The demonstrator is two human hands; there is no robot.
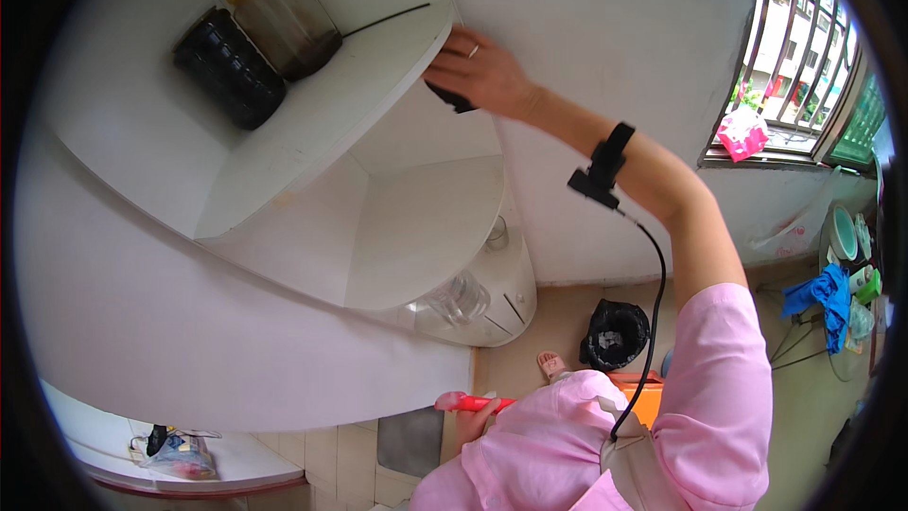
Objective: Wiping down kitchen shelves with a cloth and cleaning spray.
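My right hand [482,71], a ring on one finger, reaches to the front edge of the upper corner shelf [333,135] where it meets the wall. A black item [452,96] shows below the palm, mostly hidden; whether the hand grips it cannot be told. On that shelf stand a dark ribbed jar [230,71] and a clear jar with a yellow lid [284,21], holding some dark contents. Low in front of my body, my left hand [474,424] is closed around a red handle [479,403] with a pale pink end.
A lower shelf [418,227] sits beneath, above a cabinet [507,309] with clear containers [457,296]. A bin with a black liner [616,333] and an orange box [642,397] stand on the floor. From my wrist strap [606,163] hangs a black cable [663,277]. A barred window [794,50] is at right.
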